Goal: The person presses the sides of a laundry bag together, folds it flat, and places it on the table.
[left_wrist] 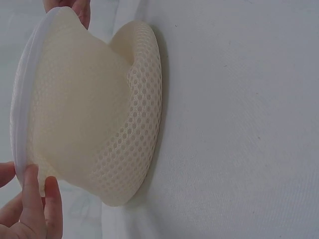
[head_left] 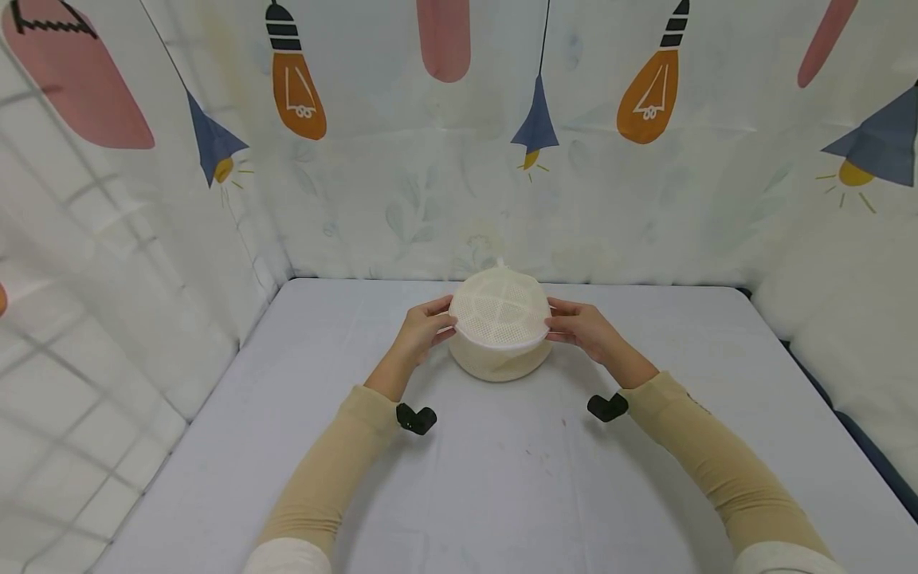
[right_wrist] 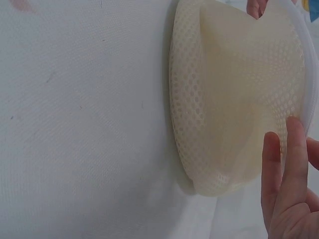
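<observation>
A cream mesh laundry bag (head_left: pixel 500 319) stands near the back of the table, round, with a white-edged top and a wider, honeycomb-mesh base. Its side wall sags inward in both wrist views. At the left of its upper rim, my left hand (head_left: pixel 425 327) pinches the edge between thumb and fingers. My right hand (head_left: pixel 584 328) pinches the opposite side of the same rim. In the left wrist view the left fingers (left_wrist: pixel 33 199) lie against the white edging (left_wrist: pixel 20 114). The right fingers (right_wrist: pixel 294 154) press the mesh just below the rim in the right wrist view.
A white cloth covers the table (head_left: pixel 495 478). Behind it hangs a printed curtain (head_left: pixel 445 183) with lamp and bulb pictures, and white fabric walls (head_left: pixel 93 359) stand at both sides. Black wrist devices (head_left: pixel 416 418) sit below each hand, at the cuffs of the beige sleeves (head_left: pixel 323 470).
</observation>
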Available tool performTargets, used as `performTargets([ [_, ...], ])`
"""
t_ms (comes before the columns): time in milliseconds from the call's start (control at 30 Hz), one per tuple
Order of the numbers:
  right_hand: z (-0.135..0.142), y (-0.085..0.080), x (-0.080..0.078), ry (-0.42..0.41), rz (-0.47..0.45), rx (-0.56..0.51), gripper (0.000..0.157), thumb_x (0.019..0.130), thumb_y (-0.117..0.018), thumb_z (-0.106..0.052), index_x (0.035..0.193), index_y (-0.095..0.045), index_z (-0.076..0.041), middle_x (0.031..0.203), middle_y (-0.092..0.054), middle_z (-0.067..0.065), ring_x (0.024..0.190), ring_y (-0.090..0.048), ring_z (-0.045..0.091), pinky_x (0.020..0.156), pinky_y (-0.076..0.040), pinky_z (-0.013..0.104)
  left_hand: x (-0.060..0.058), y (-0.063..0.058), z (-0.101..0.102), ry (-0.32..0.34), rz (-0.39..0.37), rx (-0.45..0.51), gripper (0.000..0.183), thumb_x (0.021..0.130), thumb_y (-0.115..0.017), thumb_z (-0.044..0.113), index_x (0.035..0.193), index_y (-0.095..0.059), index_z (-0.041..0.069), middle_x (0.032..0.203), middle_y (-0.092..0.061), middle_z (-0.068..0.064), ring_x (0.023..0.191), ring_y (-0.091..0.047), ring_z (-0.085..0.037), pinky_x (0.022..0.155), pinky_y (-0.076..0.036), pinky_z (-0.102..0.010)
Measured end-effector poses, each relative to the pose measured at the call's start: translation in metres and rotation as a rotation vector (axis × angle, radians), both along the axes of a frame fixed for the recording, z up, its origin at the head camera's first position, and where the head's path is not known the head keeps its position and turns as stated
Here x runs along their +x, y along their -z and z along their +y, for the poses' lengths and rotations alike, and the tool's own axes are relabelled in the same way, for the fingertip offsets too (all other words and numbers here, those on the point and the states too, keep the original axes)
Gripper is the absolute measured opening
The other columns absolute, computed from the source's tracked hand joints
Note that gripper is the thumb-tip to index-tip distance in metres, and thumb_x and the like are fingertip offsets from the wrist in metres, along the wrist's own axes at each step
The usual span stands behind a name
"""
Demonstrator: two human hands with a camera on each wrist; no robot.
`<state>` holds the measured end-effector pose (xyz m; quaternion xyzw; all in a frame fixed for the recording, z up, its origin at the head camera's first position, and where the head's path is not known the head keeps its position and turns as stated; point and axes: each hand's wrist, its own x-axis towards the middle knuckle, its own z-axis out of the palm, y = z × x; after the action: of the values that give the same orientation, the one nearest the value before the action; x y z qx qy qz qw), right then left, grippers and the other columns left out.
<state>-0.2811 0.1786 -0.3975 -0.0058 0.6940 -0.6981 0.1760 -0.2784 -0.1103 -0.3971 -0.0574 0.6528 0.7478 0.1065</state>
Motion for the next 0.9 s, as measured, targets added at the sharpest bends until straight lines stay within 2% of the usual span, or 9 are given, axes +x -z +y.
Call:
performTargets([
  [633,-0.0007,0.0046,-0.0028,0.012,-0.022,0.027,0.059,0.09,-0.059,-0.002,0.144,-0.034,-0.005,0.141,-0.038,0.018,0.092,-0.061,0.013,0.081,-0.05,0.029,-0.0011,0.0034,0.0005,-0.015,-0.017,-0.04,0.053,0.086,-0.059,-0.005,0.136,-0.049,0.009,0.135,-0.048,-0.005,0.112,-0.054,-0.02,0.083,-0.049,-0.028],
  [900,-0.002,0.0078,-0.0039,0.017,-0.035,0.039,0.06,0.09,-0.059,-0.002,0.144,-0.033,-0.006,0.141,-0.038,0.018,0.091,-0.061,0.012,0.081,-0.05,0.028,-0.0014,0.0059,0.0001,-0.014,-0.022,-0.042,0.055,0.084,-0.059,-0.007,0.136,-0.049,0.009,0.135,-0.047,-0.007,0.109,-0.054,-0.022,0.085,-0.049,-0.031],
])
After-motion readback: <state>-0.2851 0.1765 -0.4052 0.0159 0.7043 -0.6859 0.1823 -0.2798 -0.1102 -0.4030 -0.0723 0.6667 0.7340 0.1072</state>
